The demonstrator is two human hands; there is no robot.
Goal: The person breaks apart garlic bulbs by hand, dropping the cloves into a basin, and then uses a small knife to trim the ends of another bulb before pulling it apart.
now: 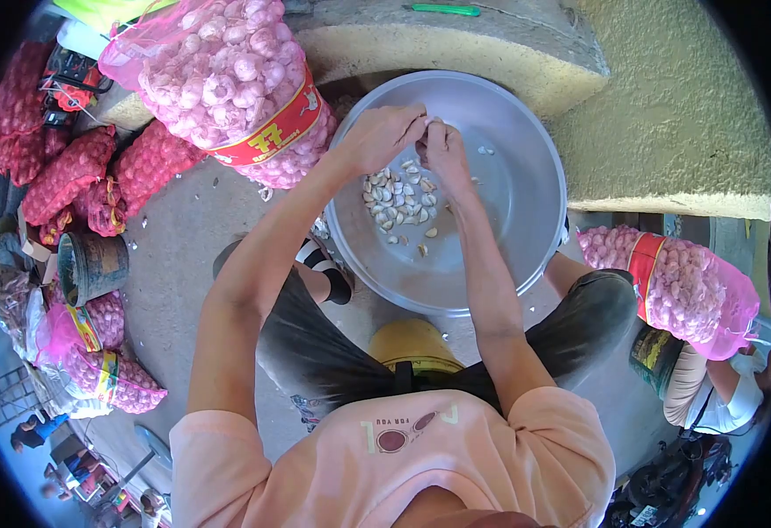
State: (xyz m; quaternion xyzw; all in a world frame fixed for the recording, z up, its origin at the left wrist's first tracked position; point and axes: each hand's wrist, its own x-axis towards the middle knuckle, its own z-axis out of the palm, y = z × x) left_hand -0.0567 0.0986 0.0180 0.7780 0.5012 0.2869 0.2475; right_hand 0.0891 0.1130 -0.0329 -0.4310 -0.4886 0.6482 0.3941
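Both hands meet over the far part of a wide silver metal basin (526, 207). My left hand (385, 139) is closed, its fingertips pinching a small pale piece of garlic (431, 121) mostly hidden by the fingers. Pressed against the same piece from the other side is my right hand (444, 151), also closed. Below the hands, loose garlic cloves (400, 198) lie in a heap on the left half of the basin floor, a few scattered apart. Some bits of skin (485, 150) lie right of my right hand.
A large mesh sack of garlic bulbs (227, 70) stands against the basin's left side. Another garlic sack (680, 286) lies at the right, near a seated person (724, 392). Behind the basin runs a concrete ledge (456, 57) with a green cutter (442, 10). Red sacks (69, 176) and a bucket (93, 267) are at left.
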